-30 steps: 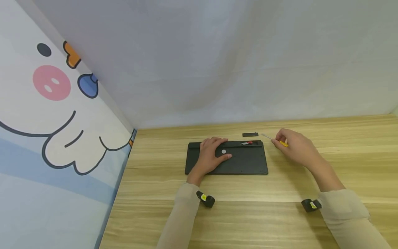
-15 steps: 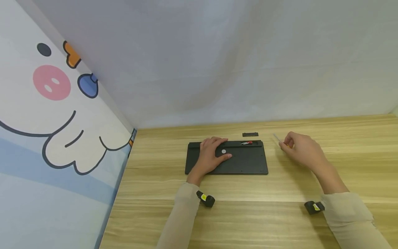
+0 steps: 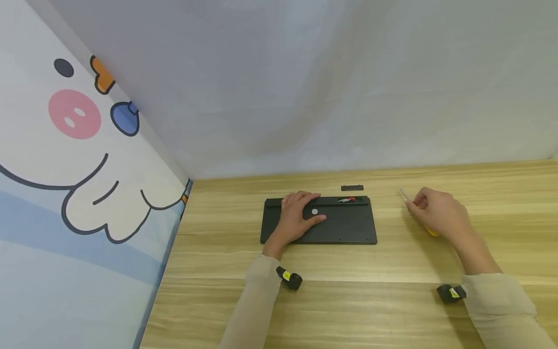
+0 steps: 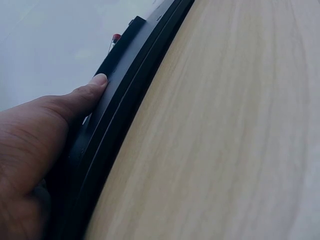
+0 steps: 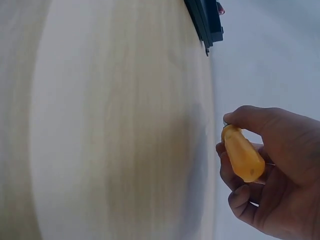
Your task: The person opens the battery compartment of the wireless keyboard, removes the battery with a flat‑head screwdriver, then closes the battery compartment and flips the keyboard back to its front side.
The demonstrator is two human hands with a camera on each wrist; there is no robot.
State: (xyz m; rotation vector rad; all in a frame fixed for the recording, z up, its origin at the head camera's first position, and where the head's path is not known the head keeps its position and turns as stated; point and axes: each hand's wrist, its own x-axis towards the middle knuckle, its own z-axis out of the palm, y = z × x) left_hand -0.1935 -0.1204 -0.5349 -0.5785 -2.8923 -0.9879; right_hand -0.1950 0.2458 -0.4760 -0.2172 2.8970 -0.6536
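A flat black keyboard (image 3: pixel 344 228) lies underside up on the table, with a battery compartment at its far right holding a red-and-silver battery (image 3: pixel 347 199). My left hand (image 3: pixel 296 220) rests on the left half of the keyboard, fingers along the far edge and thumb extended over the back; the left wrist view shows this thumb (image 4: pixel 85 97) touching the surface. Off to the right, my right hand (image 3: pixel 442 213) pinches a yellow-handled screwdriver (image 5: pixel 243 157) near where handle meets shaft. Its metal shaft points away from me in the head view. The handle sits under the palm.
A small black battery cover (image 3: pixel 352 187) lies just beyond the keyboard's far right corner. A pale curtain (image 3: pixel 348 97) hangs behind the wooden table (image 3: pixel 348 310). On the left stands a cartoon-printed panel (image 3: pixel 87 194).
My right hand has moved right with the screwdriver, away from the keyboard, and more of the yellow handle now shows below the palm. My left hand has stayed on the keyboard.
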